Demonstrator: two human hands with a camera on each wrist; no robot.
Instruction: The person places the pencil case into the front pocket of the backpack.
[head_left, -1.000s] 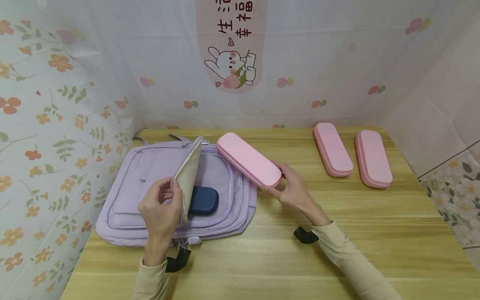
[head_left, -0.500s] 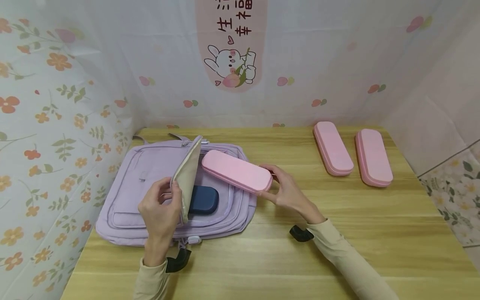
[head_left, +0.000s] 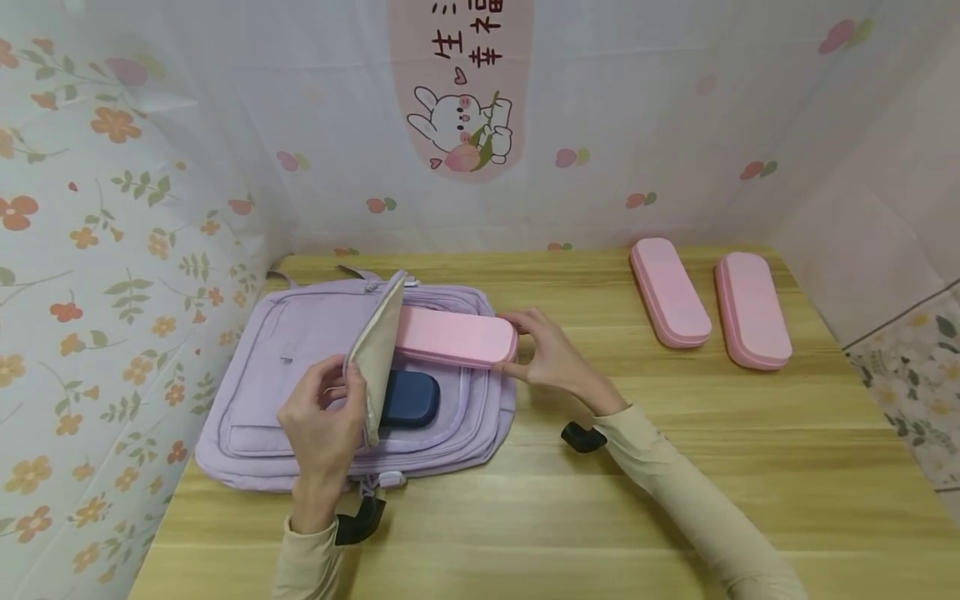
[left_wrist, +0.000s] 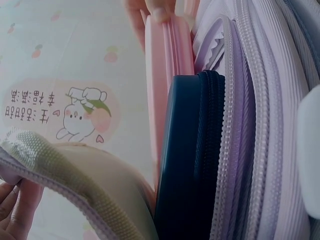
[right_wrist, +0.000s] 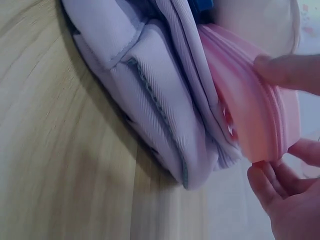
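Note:
A lavender backpack lies flat on the table, its front pocket unzipped. My left hand pinches the edge of the pocket's flap and holds it raised, cream lining showing. Between thumb and fingers, my right hand grips the right end of a pink pencil case; its left end is hidden behind the flap. Beside it in the pocket lies a navy blue case, partly covered by the flap. In the left wrist view the pink case and navy case sit side by side at the zipper.
Two more pink pencil cases, one left of the other, lie at the table's back right. A floral cloth hangs along the left, and a white printed cloth stands behind the wooden table.
My right hand has moved left with the pink pencil case, turning it more level and bringing its far end under the raised flap. The left hand keeps its hold on the flap.

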